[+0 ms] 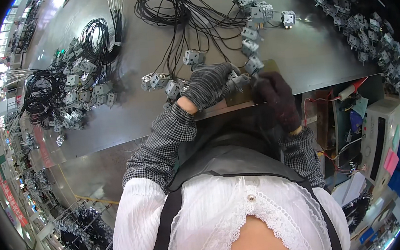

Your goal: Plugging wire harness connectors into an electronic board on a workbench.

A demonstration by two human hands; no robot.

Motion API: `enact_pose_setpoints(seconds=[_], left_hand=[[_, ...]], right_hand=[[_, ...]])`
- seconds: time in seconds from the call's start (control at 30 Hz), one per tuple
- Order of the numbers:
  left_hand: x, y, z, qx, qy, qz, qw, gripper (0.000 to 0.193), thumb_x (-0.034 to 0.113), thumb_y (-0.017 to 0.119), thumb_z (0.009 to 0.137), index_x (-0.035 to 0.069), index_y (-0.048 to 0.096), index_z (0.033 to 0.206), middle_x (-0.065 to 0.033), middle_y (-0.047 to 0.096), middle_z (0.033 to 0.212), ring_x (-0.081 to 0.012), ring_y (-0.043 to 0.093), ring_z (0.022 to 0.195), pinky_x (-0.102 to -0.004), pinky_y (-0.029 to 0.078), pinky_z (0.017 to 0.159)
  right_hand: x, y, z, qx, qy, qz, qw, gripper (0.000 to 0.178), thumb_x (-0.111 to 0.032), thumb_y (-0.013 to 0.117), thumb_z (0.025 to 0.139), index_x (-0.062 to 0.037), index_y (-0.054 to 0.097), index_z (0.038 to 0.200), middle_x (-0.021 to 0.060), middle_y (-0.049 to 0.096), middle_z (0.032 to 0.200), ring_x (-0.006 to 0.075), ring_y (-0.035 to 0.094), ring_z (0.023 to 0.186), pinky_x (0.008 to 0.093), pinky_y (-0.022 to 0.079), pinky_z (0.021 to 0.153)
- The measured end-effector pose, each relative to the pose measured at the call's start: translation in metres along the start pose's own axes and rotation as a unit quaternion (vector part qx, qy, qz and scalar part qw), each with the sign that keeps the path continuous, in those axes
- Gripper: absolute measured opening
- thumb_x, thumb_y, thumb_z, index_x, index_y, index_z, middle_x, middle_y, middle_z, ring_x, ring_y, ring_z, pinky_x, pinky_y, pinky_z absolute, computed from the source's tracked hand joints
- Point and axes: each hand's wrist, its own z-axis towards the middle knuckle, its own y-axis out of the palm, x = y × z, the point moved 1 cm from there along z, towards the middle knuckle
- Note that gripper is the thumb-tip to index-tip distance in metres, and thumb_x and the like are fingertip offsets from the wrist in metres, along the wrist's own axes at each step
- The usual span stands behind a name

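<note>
My left hand (208,86), in a grey striped knit glove, is closed around a small grey boxy metal part (240,80) near the table's front edge. Close to its right, my right hand (278,96) wears a dark maroon glove; its fingers are curled in and slightly blurred, and what they hold is hidden. A brownish plate (239,97) lies under the hands. Similar parts on black wires (193,57) surround the left hand. Beyond both hands, a row of these parts (250,47) runs away from me, and a single part (288,18) lies apart to its right.
Coiled black wires (163,6) lie at the back of the metal table (116,141). Bundles of wired parts (83,94) crowd the left side, and a long heap (361,32) lines the right. Below the right edge stand a pale equipment box (379,133) and red wires (308,103).
</note>
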Motion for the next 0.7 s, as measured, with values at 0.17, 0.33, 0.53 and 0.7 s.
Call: enact_pose_setpoints(seconds=[0.17,0.33,0.53,0.7], left_hand=[[0.008,0.004,0.0,0.015,-0.02,-0.025,0.999,0.036,0.04,0.073,0.099,0.008,0.073,0.117,-0.0099,0.076,0.09,-0.0276,0.075,0.083,-0.0408,0.057,0.077],[0.016,-0.001,0.007,0.008,-0.01,0.04,0.999,0.04,0.043,0.075,0.097,0.008,0.073,0.116,-0.01,0.076,0.09,-0.0272,0.075,0.084,-0.04,0.058,0.077],[0.025,-0.003,-0.002,0.032,-0.005,0.007,0.999,0.044,0.05,0.077,0.092,0.009,0.076,0.105,-0.0105,0.076,0.089,-0.0296,0.075,0.084,-0.0436,0.057,0.079],[0.024,0.008,-0.008,0.081,0.034,0.051,0.995,0.047,0.051,0.081,0.087,0.008,0.075,0.103,-0.0106,0.075,0.088,-0.0304,0.074,0.084,-0.0445,0.057,0.077]], right_hand=[[-0.029,0.006,-0.031,-0.028,0.018,0.025,0.999,0.023,-0.015,0.07,0.098,-0.0036,0.068,0.118,0.0088,0.071,0.098,0.0194,0.07,0.088,0.0342,0.056,0.081],[-0.033,0.027,-0.032,0.034,-0.133,-0.098,0.986,0.031,-0.014,0.078,0.091,-0.0044,0.068,0.119,0.0126,0.07,0.097,0.0265,0.07,0.085,0.0387,0.056,0.079],[-0.005,0.04,-0.049,-0.03,-0.032,0.206,0.978,0.033,-0.017,0.078,0.093,-0.0017,0.066,0.121,0.0104,0.069,0.096,0.0232,0.067,0.083,0.0392,0.056,0.077],[-0.004,0.042,-0.054,-0.009,0.008,0.065,0.998,0.036,-0.024,0.07,0.102,-0.0004,0.061,0.128,0.0035,0.068,0.098,0.0136,0.065,0.084,0.0334,0.055,0.075]])
